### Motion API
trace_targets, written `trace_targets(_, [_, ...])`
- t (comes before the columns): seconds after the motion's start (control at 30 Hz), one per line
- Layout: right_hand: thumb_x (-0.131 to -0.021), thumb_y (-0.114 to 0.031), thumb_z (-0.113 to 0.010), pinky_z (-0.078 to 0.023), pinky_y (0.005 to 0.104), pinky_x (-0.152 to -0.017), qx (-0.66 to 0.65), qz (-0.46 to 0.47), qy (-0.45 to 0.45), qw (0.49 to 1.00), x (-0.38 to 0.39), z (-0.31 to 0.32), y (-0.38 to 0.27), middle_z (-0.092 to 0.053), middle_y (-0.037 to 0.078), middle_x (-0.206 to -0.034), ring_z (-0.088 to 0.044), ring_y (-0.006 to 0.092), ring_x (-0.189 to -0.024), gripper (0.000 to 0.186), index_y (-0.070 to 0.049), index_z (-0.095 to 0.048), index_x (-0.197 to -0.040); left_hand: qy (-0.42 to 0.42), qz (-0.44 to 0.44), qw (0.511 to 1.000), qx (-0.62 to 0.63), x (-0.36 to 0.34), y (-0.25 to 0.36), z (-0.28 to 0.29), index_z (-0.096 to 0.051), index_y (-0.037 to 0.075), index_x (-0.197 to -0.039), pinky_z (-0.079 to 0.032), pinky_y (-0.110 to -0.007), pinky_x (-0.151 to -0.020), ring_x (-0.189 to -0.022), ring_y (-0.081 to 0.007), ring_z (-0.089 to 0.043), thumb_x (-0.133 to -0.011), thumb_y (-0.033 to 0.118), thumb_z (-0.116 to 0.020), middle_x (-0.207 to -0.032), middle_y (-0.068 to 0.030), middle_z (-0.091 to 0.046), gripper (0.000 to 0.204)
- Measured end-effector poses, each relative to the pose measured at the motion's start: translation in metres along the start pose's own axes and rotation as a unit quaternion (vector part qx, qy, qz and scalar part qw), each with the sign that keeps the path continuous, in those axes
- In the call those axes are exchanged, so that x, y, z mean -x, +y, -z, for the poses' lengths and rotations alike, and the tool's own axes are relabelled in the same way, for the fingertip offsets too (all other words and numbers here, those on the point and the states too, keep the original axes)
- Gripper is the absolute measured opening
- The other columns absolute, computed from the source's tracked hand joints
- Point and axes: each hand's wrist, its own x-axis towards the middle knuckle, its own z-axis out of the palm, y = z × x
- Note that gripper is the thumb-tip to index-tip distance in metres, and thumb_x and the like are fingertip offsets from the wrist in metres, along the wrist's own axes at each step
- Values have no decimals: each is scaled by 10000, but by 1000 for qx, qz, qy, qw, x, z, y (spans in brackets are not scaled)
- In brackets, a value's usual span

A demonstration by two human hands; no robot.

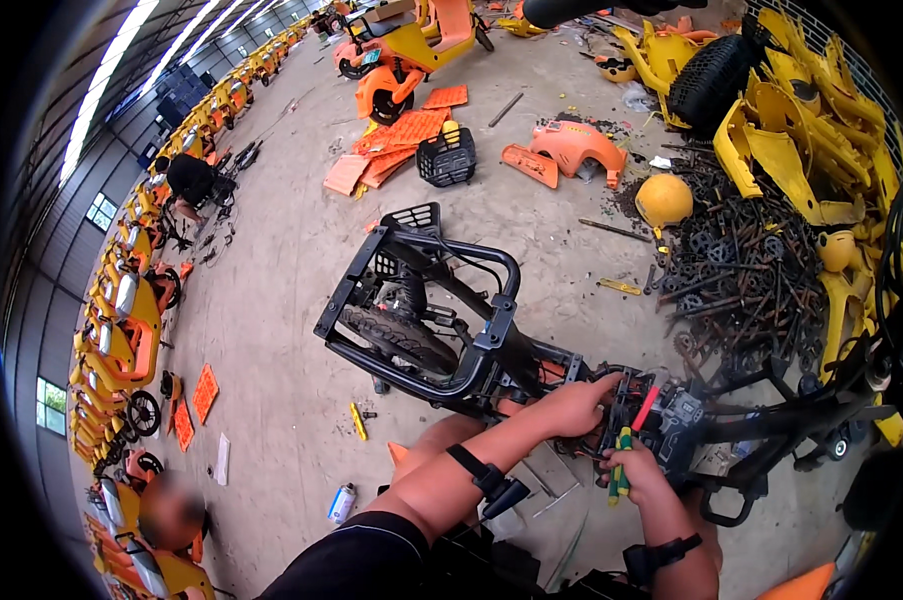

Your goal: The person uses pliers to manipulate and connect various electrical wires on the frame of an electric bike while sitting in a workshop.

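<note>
A stripped black scooter frame lies before me, its tyre inside the tubing at the left. My left hand reaches into the middle of the frame, among wires and small parts. Its index finger points along the frame; the other fingers are bent and partly hidden. Just right of it, my right hand is closed round pliers with green-and-yellow handles. Their jaws are hard to see. A red bar-shaped piece stands out just above that hand; whether it is held I cannot tell.
Rusty metal parts are heaped at the right beside yellow body panels. Orange panels and a black basket lie farther off. A spray can and yellow tool are left of my arm. Scooters line the left; another person crouches there.
</note>
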Motion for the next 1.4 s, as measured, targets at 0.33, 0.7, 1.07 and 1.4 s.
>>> trace_targets(0.33, [-786,58,-601,-589,441,-651,64,-27,-19,997,-4,-3,-18,-627,128,-1046,-686,294,-889,440,-2,-492,-1208,27,-29,999,-14,-14,-17,12,-314,152,-1573,-555,-431,-758,-843,-339,-718,-797,-75,-504,-969,-154,-756,831])
trace_targets(0.7, [-803,44,-604,-611,435,-727,25,-38,-27,999,-10,16,-35,-623,178,-1162,-695,307,-925,493,61,-460,-1274,4,-18,997,-78,-35,-58,-1,-95,70,-1614,-363,-473,-1161,-1406,-466,-379,-722,187,-734,-1566,-268,-323,1104])
trace_targets(1.07, [-797,36,-605,-598,422,-697,34,-22,-7,999,-5,15,-23,-630,167,-1146,-691,297,-905,462,33,-497,-1246,22,-15,995,-99,-17,-65,-8,-209,41,-1581,-408,-464,-1109,-1314,-450,-492,-768,201,-698,-1404,-318,-497,963])
trace_targets(1.4, [-809,57,-599,-619,472,-739,22,-44,-32,998,-8,16,1,-650,172,-1097,-697,333,-942,398,43,-511,-1197,-51,29,993,-107,-5,-59,-24,-381,49,-1500,-524,-486,-905,-1052,-415,-648,-844,211,-618,-1162,-255,-647,716])
